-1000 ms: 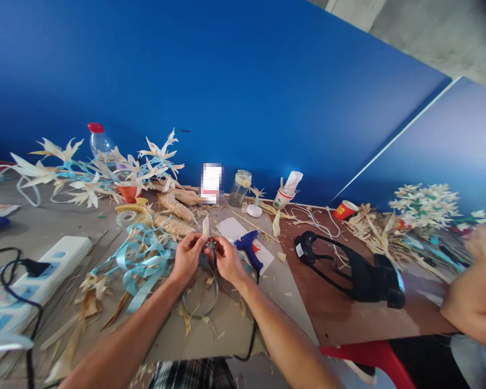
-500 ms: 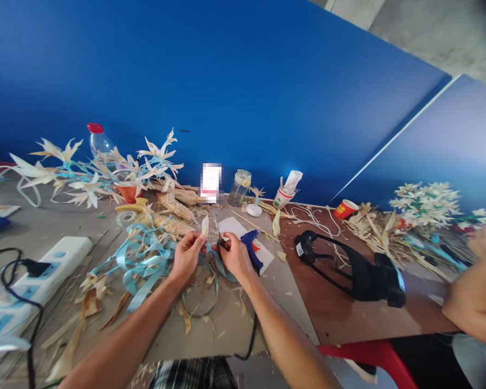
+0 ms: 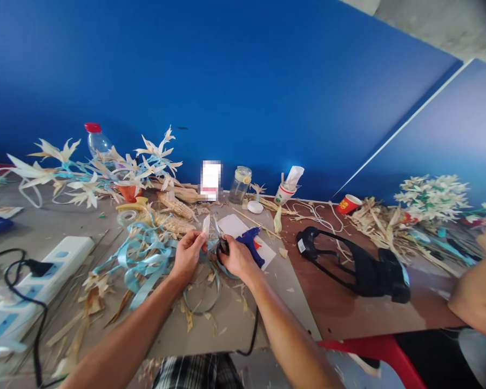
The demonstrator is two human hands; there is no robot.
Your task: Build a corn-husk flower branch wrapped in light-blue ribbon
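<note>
Between the thumb and fingers of my left hand (image 3: 187, 254) a small pale piece of corn husk (image 3: 206, 223) stands upright. My right hand (image 3: 238, 255) is closed round the black handles of a pair of scissors (image 3: 222, 246), whose blades point up and away, just right of the husk and apart from it. Left of my hands lies a tangle of light blue ribbon (image 3: 146, 259). A blue glue gun (image 3: 250, 244) rests on white paper (image 3: 231, 224) just beyond my right hand.
Dried corn cobs (image 3: 174, 216) and husk flowers (image 3: 85, 189) lie at the back left. A power strip (image 3: 60, 265) is on the left. A glass jar (image 3: 240, 186) stands near the blue wall. To the right are a black headset (image 3: 356, 265) and another person's arm (image 3: 476, 292).
The scissors have turned in my right hand, showing more of their handles and blades. My left hand keeps its pinch on the husk. The view has shifted slightly.
</note>
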